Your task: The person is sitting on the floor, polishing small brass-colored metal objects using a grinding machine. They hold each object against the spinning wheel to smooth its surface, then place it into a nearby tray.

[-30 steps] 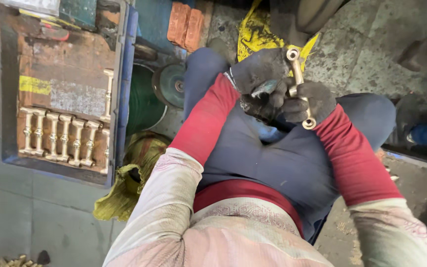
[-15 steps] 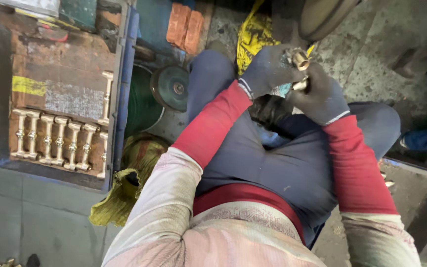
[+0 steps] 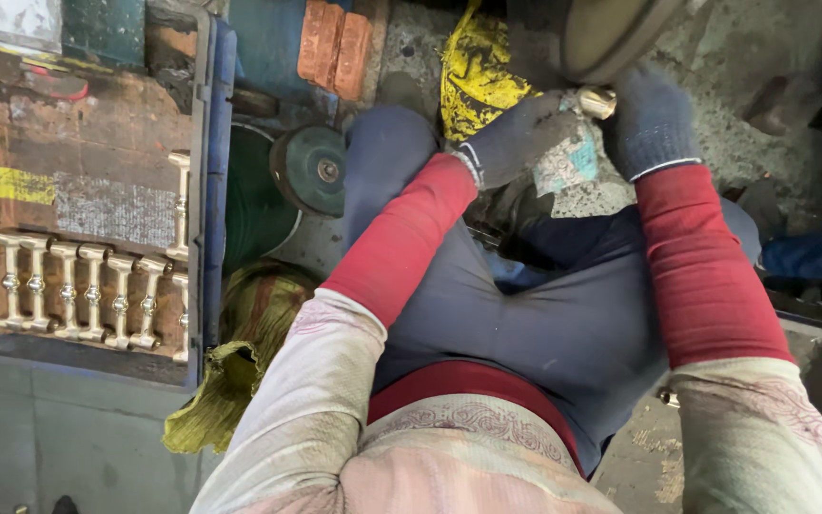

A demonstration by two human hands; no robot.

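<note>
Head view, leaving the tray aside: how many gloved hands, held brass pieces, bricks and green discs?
Gloved hands: 2, left hand and right hand
Brass fitting held: 1
Orange bricks: 2
Green discs: 2
Total: 7

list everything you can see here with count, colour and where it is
brass piece: one, gold, held by both hands against the wheel
wheel: one, tan, top edge
brass fittings: about eight, gold, in a row in the tray
tray: one, blue rim, left
discs: two, green, right of tray
yellow cloth: one, top centre
olive cloth: one, beside left elbow
bricks: two, orange, top
left hand: dark grey glove, red sleeve
right hand: blue-grey glove, red sleeve
</note>
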